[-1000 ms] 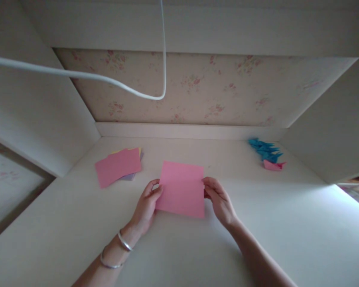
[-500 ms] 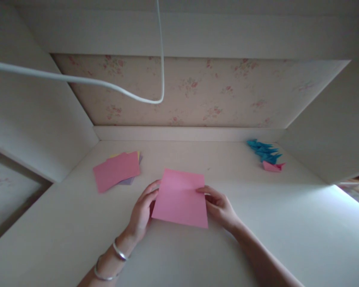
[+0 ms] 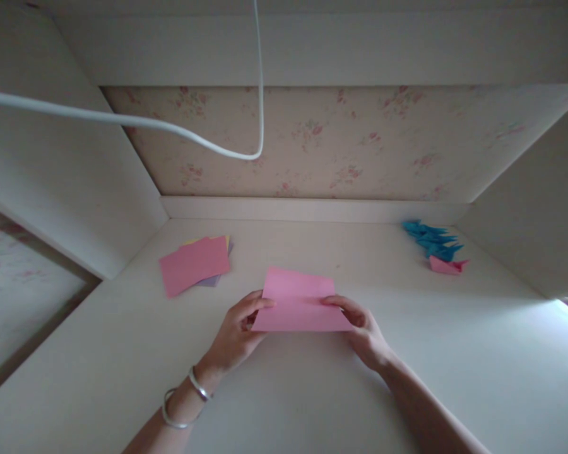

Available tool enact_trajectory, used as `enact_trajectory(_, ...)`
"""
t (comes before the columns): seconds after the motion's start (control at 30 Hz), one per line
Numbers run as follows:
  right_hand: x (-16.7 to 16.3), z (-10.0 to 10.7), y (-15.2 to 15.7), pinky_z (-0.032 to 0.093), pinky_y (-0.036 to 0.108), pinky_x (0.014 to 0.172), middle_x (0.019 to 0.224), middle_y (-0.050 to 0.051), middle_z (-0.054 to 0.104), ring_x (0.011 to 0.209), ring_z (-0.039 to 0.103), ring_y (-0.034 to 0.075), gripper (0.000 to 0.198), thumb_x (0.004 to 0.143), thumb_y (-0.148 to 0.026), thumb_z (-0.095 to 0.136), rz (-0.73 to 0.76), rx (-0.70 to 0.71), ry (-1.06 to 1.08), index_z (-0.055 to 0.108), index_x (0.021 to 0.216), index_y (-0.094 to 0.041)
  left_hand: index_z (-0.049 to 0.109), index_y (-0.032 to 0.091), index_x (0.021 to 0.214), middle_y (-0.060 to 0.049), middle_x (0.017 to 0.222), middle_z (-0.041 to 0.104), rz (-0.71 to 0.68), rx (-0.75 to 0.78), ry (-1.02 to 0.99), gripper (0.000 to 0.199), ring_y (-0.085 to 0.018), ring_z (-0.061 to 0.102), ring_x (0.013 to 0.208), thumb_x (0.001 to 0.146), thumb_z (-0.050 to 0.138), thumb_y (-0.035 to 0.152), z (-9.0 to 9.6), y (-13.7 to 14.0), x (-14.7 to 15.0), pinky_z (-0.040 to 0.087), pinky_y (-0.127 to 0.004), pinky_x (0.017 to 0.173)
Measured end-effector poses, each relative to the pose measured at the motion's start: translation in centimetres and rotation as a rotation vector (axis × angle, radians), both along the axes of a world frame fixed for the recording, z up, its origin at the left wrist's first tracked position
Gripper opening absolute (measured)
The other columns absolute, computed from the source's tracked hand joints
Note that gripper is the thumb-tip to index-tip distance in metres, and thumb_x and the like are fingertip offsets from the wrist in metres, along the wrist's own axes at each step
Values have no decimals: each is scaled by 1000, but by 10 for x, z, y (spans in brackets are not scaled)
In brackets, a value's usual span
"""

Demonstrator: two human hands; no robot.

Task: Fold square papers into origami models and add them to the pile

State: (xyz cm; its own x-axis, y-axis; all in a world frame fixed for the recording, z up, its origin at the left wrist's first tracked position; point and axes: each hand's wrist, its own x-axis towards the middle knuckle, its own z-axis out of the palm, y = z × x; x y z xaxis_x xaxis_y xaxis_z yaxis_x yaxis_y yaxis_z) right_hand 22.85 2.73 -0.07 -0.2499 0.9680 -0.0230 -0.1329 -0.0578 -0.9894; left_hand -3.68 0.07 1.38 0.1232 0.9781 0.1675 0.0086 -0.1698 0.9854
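Over the white desk [image 3: 293,391] before me, the left hand [image 3: 240,325] and right hand [image 3: 366,334] pinched opposite sides of a pink paper sheet [image 3: 300,315], seemingly to hold its bend even, with stacked papers [image 3: 196,265] and blue origami [image 3: 433,240] lying out of their way.

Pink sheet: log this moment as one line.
pink sheet: bent; left hand: holds left side; right hand: holds right side; paper stack: far left; blue folded paper: far right

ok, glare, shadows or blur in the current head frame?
Head view: glare on the white tabletop by the frame's right edge; soft shadow beside the right forearm; held pink sheet free of glare; blue folded pieces at the back look soft.
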Motion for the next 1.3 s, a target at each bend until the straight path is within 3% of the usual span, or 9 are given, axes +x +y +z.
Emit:
enact_trajectory(0.2,-4,5,-3,53,33,69,81,8,74,73,67,22,38,66,-51,82,-19,34,-38,77,87,-19,79,17,89,-14,124,65,-15,24,168,18,-23,69,94,84,71,32,4,-1,1,56,-25,69)
enact_trajectory(0.33,-9,5,-4,49,28,66,72,5,69,70,61,18,35,76,-53,74,-88,67,-47,74,71,-18,77,17,101,-11,109,70,-33,45,219,23,-23,67,96,89,66,34,5,-1,7,55,-28,76)
enact_trajectory(0.47,-14,3,-5,47,26,61,70,3,67,66,58,15,29,79,-46,75,-172,60,-48,74,75,-18,64,17,122,-9,104,72,-3,-88,143,40,-21,68,88,87,69,36,-1,-4,14,56,-28,75)
enact_trajectory(0.63,-17,-1,-5,49,27,64,74,3,70,69,60,16,29,77,-45,76,-210,42,-19,74,87,-18,32,21,147,-11,114,67,67,-168,3,78,-21,69,91,83,74,37,-5,-9,18,57,-29,75)
enact_trajectory(0.73,-18,-4,-6,50,28,65,77,4,71,70,61,16,29,78,-44,76,-210,35,-9,73,90,-18,24,22,151,-7,104,68,57,-209,-3,83,-19,69,84,84,71,39,-3,-11,18,56,-29,72)
enact_trajectory(0.87,-18,-6,-6,50,29,66,80,4,71,72,61,16,28,80,-42,75,-210,32,-1,73,95,-18,32,20,147,-3,91,67,31,-248,12,73,-17,67,73,86,68,40,-1,-12,19,56,-29,69)
enact_trajectory(1.0,-20,-3,-5,51,30,67,85,5,73,74,62,17,30,81,-43,73,-207,30,4,72,98,-19,43,19,140,-3,89,66,77,-171,75,57,-17,65,79,91,63,39,-4,-11,18,53,-27,73)
enact_trajectory(1.13,-24,2,-6,53,30,69,89,4,75,77,66,18,37,80,-42,75,-201,1,78,65,109,-22,48,17,134,1,79,61,143,-100,182,47,-13,58,68,93,60,37,-7,-10,16,46,-22,62)
enact_trajectory(1.3,-27,2,-6,55,33,72,86,4,76,76,69,19,51,77,-41,79,-250,-43,114,58,120,-23,58,15,129,4,66,53,122,-53,337,43,-11,50,57,92,60,36,-3,-9,14,41,-20,55)
